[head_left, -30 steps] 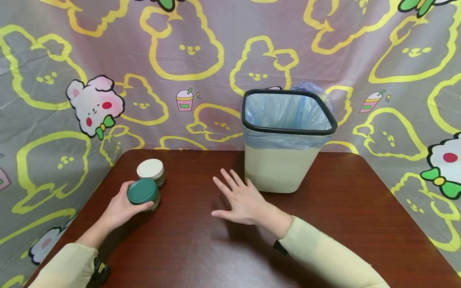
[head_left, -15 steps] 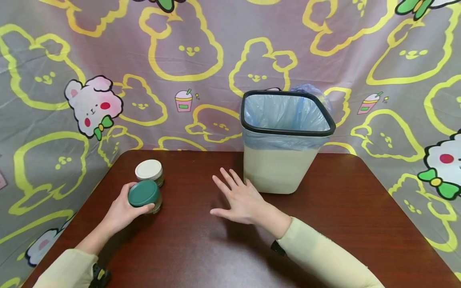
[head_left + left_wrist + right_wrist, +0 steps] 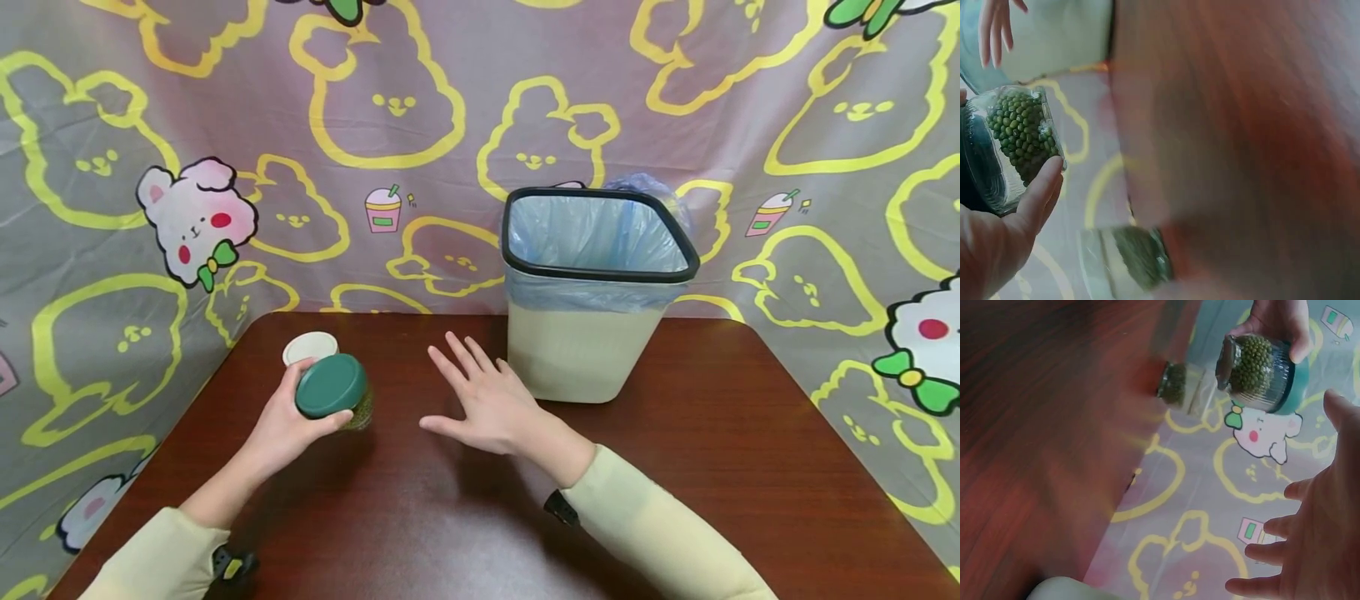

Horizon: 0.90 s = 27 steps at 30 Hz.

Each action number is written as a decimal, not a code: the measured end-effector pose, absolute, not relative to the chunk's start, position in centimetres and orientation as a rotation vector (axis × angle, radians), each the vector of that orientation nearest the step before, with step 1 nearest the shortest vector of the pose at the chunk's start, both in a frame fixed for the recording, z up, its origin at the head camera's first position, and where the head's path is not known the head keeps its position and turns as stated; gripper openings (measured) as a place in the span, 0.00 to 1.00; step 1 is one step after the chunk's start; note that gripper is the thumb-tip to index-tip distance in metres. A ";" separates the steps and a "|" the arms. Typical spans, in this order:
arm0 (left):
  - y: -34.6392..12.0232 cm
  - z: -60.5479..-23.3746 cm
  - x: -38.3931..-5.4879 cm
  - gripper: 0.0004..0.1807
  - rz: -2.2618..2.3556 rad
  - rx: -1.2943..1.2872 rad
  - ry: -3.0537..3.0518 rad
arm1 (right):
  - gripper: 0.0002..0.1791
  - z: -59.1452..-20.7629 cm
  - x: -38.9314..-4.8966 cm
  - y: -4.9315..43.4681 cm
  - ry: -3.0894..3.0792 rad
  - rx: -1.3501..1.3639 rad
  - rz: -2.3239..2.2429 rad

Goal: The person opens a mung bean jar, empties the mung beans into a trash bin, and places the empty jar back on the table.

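My left hand [image 3: 288,421] grips a clear jar with a green lid [image 3: 330,385], thumb and fingers round its sides. Green beans [image 3: 1019,128], which look like mung beans, partly fill it in the left wrist view. The right wrist view shows the jar [image 3: 1252,369] raised off the table. Behind it stands a second jar with a white lid [image 3: 309,346], partly hidden by the left hand and the green lid; small greenish contents [image 3: 1175,384] show through its glass. My right hand [image 3: 491,404] hovers over the middle of the table with fingers spread, holding nothing.
A cream trash bin [image 3: 581,354] with a black rim and blue liner bag stands at the back right, just beyond the right hand. The brown table [image 3: 420,517] ends at a patterned cloth [image 3: 427,92] hung behind and at both sides.
The left hand has lifted the green-lidded jar and carried it to the right, tilting it somewhat. My right hand has shifted slightly left and away from me. The white-lidded jar stays put.
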<state>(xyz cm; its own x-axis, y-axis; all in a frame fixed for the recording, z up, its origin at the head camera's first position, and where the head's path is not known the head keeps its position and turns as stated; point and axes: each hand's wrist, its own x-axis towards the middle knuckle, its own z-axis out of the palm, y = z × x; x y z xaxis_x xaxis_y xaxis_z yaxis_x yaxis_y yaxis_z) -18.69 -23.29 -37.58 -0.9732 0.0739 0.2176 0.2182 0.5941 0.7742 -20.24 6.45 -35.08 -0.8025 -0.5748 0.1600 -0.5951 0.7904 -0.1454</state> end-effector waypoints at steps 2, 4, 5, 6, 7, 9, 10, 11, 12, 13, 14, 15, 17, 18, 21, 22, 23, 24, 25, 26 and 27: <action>-22.5 -37.3 -18.6 0.47 -1.348 -0.295 -2.632 | 0.49 -34.9 -20.3 6.3 -2.869 0.930 0.300; -21.8 -37.0 -18.5 0.46 -1.377 -0.346 -2.613 | 0.48 -34.7 -20.3 6.2 -2.866 0.919 0.330; -21.5 -36.9 -18.4 0.46 -1.392 -0.369 -2.605 | 0.47 -34.6 -20.3 6.2 -2.864 0.913 0.349; -21.1 -36.8 -18.4 0.46 -1.407 -0.389 -2.597 | 0.47 -34.5 -20.3 6.2 -2.863 0.909 0.369; -20.7 -36.7 -18.3 0.46 -1.416 -0.407 -2.588 | 0.46 -34.4 -20.3 6.2 -2.862 0.906 0.388; -20.1 -36.4 -18.2 0.46 -1.447 -0.436 -2.569 | 0.45 -34.2 -20.3 6.3 -2.858 0.904 0.429; -19.8 -36.2 -18.2 0.46 -1.461 -0.446 -2.559 | 0.44 -34.1 -20.3 6.3 -2.858 0.902 0.448; -19.5 -36.1 -18.2 0.46 -1.476 -0.452 -2.549 | 0.44 -34.1 -20.3 6.4 -2.859 0.901 0.466; -19.2 -35.9 -18.2 0.45 -1.491 -0.455 -2.541 | 0.43 -34.0 -20.3 6.5 -2.860 0.899 0.484; -19.0 -35.8 -18.2 0.45 -1.505 -0.453 -2.536 | 0.43 -34.0 -20.3 6.5 -2.858 0.898 0.504; -18.7 -35.7 -18.3 0.45 -1.521 -0.446 -2.529 | 0.43 -33.9 -20.3 6.7 -2.856 0.896 0.522; -18.5 -35.6 -18.3 0.44 -1.532 -0.431 -2.525 | 0.43 -33.9 -20.4 6.8 -2.856 0.893 0.535; -18.1 -35.4 -18.4 0.43 -1.569 -0.400 -2.510 | 0.42 -33.8 -20.4 7.0 -2.847 0.893 0.562; -17.9 -35.4 -18.4 0.43 -1.584 -0.385 -2.502 | 0.42 -33.8 -20.4 7.1 -2.838 0.896 0.574; -17.3 -35.2 -18.6 0.41 -1.612 -0.374 -2.465 | 0.42 -33.9 -20.4 7.3 -2.815 0.911 0.594; -17.1 -35.1 -18.6 0.41 -1.625 -0.388 -2.448 | 0.42 -33.9 -20.4 7.3 -2.809 0.917 0.603; -16.9 -35.1 -18.6 0.40 -1.630 -0.405 -2.433 | 0.42 -33.9 -20.4 7.4 -2.803 0.924 0.608; -16.7 -35.1 -18.7 0.40 -1.642 -0.428 -2.415 | 0.42 -33.9 -20.4 7.4 -2.801 0.929 0.611; -16.5 -35.0 -18.7 0.40 -1.651 -0.454 -2.397 | 0.41 -33.9 -20.4 7.5 -2.798 0.934 0.618; -16.3 -35.0 -18.7 0.40 -1.664 -0.480 -2.380 | 0.41 -33.9 -20.4 7.5 -2.791 0.943 0.633; -16.1 -35.0 -18.8 0.40 -1.679 -0.506 -2.363 | 0.41 -33.9 -20.4 7.5 -2.786 0.950 0.645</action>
